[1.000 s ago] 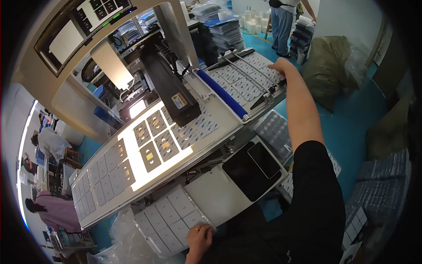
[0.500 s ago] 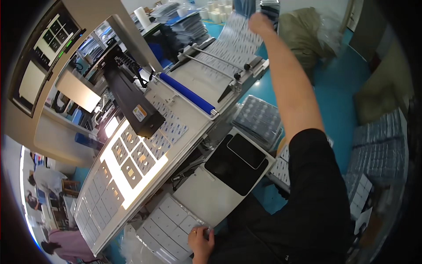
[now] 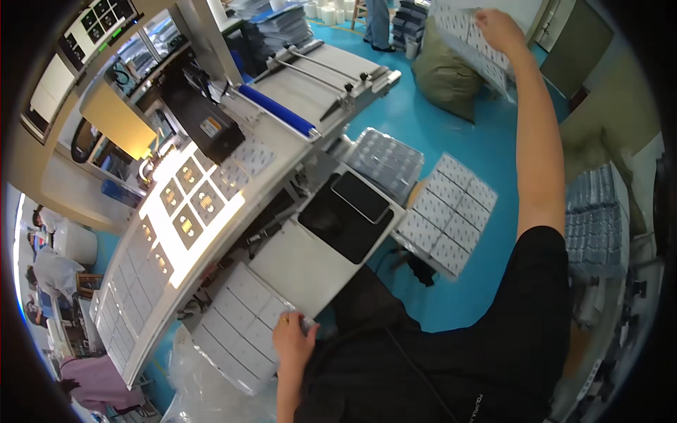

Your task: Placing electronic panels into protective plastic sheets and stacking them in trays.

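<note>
My right hand, arm stretched up to the far right, is closed on the edge of a white patterned sheet. The sheet hangs tilted in the air, in front of a big olive sack. At the lower middle, my left hand is at the near right corner of a pale grey panel sheet divided into rectangles and covered in shiny film. Its fingers are curled at that corner, with the thumb beside them. Lying low to the right is a stack of similar white patterned sheets.
A long machine bed crosses the left, with a blue roller, a black overhead unit and lit dark panels. A phone rests on a black mat. Plastic-wrapped trays and the olive sack stand beyond.
My right hand has lifted the patterned sheet off the far end of the machine and swung it right. The view has turned right, showing the sheet stack. My left hand stays at the panel sheet's corner.
</note>
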A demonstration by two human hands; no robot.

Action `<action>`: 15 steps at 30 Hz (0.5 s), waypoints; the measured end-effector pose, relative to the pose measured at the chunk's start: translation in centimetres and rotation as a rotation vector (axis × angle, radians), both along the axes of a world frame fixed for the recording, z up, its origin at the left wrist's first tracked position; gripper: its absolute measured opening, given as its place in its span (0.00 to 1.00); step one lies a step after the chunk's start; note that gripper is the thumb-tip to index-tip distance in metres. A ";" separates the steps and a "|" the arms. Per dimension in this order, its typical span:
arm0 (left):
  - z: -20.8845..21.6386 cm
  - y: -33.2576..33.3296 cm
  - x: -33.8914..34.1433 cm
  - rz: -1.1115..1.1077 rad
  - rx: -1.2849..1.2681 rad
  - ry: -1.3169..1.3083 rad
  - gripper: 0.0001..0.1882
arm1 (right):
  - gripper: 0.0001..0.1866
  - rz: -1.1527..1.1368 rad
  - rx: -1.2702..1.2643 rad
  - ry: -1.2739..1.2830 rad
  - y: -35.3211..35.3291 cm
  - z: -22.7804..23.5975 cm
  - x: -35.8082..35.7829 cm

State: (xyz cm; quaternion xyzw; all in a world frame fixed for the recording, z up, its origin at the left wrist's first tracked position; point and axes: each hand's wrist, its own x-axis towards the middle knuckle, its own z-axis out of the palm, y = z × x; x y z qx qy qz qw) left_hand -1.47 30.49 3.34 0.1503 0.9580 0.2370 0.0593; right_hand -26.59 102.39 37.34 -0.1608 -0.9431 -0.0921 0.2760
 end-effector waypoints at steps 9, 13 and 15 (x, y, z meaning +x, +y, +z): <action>0.6 0.0 0.8 0.018 0.031 0.040 0.24 | 0.13 0.224 -0.810 -0.300 1.9 -6.9 18.7; 0.7 0.2 0.4 -0.005 0.075 0.029 0.23 | 0.13 0.101 -1.074 -0.232 6.3 -18.9 24.5; 0.4 0.2 0.2 -0.011 0.087 0.035 0.23 | 0.14 0.029 -1.097 -0.247 8.0 -27.9 26.0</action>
